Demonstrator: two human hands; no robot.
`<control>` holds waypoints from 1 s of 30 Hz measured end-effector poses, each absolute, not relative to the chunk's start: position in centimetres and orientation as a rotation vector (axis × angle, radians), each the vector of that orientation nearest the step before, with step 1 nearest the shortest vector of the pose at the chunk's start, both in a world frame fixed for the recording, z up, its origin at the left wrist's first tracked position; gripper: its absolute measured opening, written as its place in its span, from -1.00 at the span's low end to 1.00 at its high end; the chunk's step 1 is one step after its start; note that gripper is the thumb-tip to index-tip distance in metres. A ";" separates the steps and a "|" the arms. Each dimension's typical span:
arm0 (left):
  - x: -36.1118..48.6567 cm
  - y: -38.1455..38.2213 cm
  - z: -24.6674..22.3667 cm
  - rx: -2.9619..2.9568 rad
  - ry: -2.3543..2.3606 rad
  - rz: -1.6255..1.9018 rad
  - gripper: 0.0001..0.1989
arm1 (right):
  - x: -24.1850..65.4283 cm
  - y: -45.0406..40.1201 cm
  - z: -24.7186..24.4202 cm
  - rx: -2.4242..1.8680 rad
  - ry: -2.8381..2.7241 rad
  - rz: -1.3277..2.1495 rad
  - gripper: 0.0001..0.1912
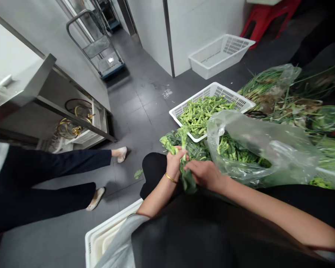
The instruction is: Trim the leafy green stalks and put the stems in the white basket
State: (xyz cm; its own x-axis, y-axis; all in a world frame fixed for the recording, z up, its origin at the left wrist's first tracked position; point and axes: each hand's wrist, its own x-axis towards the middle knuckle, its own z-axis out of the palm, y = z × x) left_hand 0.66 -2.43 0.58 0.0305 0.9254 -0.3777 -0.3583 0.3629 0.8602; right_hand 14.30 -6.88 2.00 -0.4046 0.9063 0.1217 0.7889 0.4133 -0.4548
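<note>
My left hand (pixel 174 163) is closed around leafy green vegetable stalks (pixel 183 143), whose pale green ends point away from me. Dark leaves (pixel 189 181) hang below that hand towards my lap. My right hand (pixel 205 174) is closed at those leaves, its fingertips pinched close beside my left hand; exactly what they grip is partly hidden. Just beyond, a white perforated basket (pixel 213 88) holds a heap of cut green stalks (pixel 201 111). To its right, a clear plastic bag (pixel 270 145) lies open over more leafy greens (pixel 231 150).
Bunches of long green onions (pixel 268 83) lie at the right. Behind stand another white basket (pixel 209 67) and a red stool (pixel 258 22). A person's legs (pixel 67 163) are at the left, near a steel counter (pixel 30 78). A platform trolley (pixel 108 63) stands farther back.
</note>
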 end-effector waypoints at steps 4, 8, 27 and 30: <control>0.3 -2.6 0.9 0.762 1.147 1.097 -0.54 | 16.6 -5.4 1.9 -1.536 -2.467 0.568 -0.71; 0.7 -3.7 1.1 0.961 1.221 1.115 -0.59 | 17.9 -1.2 3.1 -1.699 -2.094 0.754 -0.65; 1.1 -4.9 1.4 0.855 1.126 1.021 -0.68 | 15.6 -2.0 4.0 -1.547 -2.020 0.325 -0.68; 0.5 -4.6 2.1 0.675 0.986 0.939 -0.75 | 15.0 -5.0 3.8 -1.162 -2.237 0.183 -0.72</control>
